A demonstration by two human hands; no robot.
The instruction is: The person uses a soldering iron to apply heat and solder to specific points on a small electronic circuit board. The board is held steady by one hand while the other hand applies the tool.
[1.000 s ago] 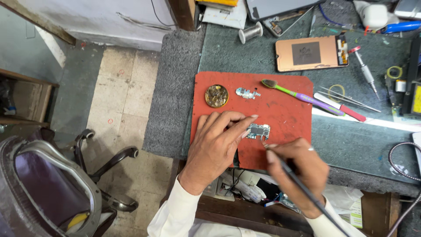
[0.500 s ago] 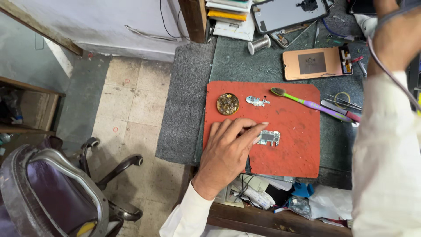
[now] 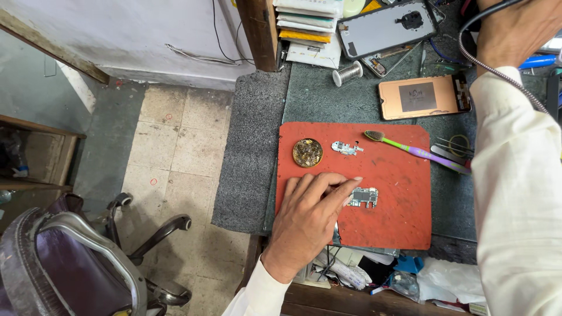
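On the red mat [image 3: 404, 210] that covers the middle of the surface [image 3: 316, 99], our left hand [image 3: 307, 219] lies flat with its fingers spread, their tips resting at the left edge of the small circuit board [image 3: 364, 196]. That grip is apart: it pins the board down rather than closing round it. Our right hand [image 3: 515, 29] is raised at the top right corner, well apart from the board, with a braided cable [image 3: 497, 73] trailing down from it across the sleeve; we cannot tell how that grip is set, since most of it runs out of view.

We judge the main risk to be the board slipping. It is held from one side only, so a small nudge of the fingers could skate it across the mat. The trailing cable is the second worry: it hangs over the surface, and if it swings low it could sweep the green and purple toothbrush [image 3: 410, 150] or the tweezers [image 3: 453, 146] off the mat's edge, or drag across the orange phone back [image 3: 418, 96]. A smaller metal part [image 3: 346, 147] and a round brass tin [image 3: 307, 153] sit just above our left hand; a careless shift of the wrist could knock either one. With our right arm reaching away, our attention is split from the board as well.
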